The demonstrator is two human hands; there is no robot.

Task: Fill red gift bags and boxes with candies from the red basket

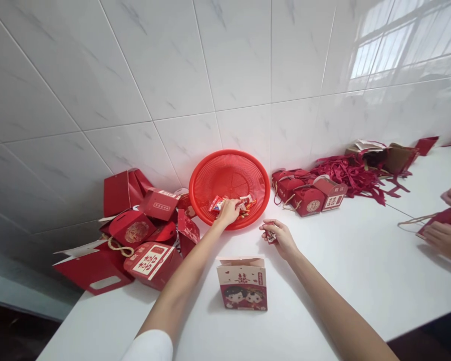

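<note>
My left hand (229, 211) is down in a red plastic basket (231, 156), fingers drawn together among wrapped candies (248, 201); what they grip, if anything, is hidden. To the right of the basket, just above the table, my right hand (281, 238) is closed on a small red-and-white candy packet (271, 234). Between my forearms stands a gift box (242, 286), upright with its top open. Two cartoon faces and red lettering decorate its front.
Red gift boxes (154, 263) are heaped at the left. Several closed boxes (308, 199) and a pile of dark red ribbons (348, 170) lie right of the basket, along the tiled wall (244, 60). At the right edge, another person's hands (445, 240) hold a red box (441, 220).
</note>
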